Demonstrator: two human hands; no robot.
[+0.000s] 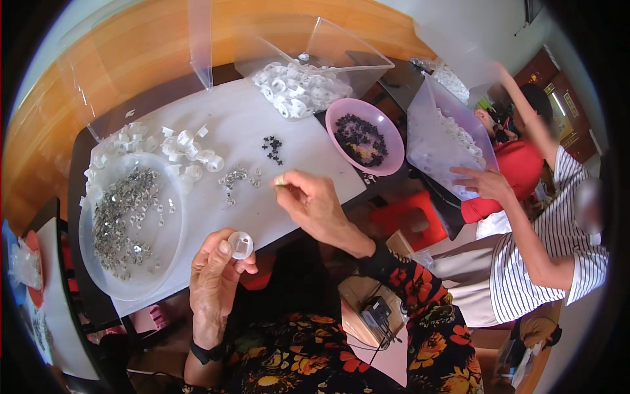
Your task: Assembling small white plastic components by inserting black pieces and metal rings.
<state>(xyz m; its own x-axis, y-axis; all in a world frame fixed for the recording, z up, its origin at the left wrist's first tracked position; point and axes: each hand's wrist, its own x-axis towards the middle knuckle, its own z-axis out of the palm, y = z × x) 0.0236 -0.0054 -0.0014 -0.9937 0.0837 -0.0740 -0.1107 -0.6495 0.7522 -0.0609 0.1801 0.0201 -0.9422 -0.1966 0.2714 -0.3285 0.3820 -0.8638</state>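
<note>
My left hand (211, 279) is closed on a small round white plastic part (241, 245), its face with a rectangular recess turned up. Over the table's front edge, my right hand (317, 205) is pinched, thumb against fingertips; something pale shows at the tips, too small to name. Just left of those fingertips lie small shiny metal pieces (236, 176). Beyond them is a little heap of black pieces (272, 150). Several white plastic parts (187, 148) are scattered at the left, near a clear round tray (172, 246) of metal pieces (121, 217).
A clear bin (357, 64) of white parts stands at the back, beside a pink bowl (392, 141) of black pieces. At the right, a person in a striped shirt (525, 262) reaches to a translucent bin (423, 121). A red stool (413, 222) stands below.
</note>
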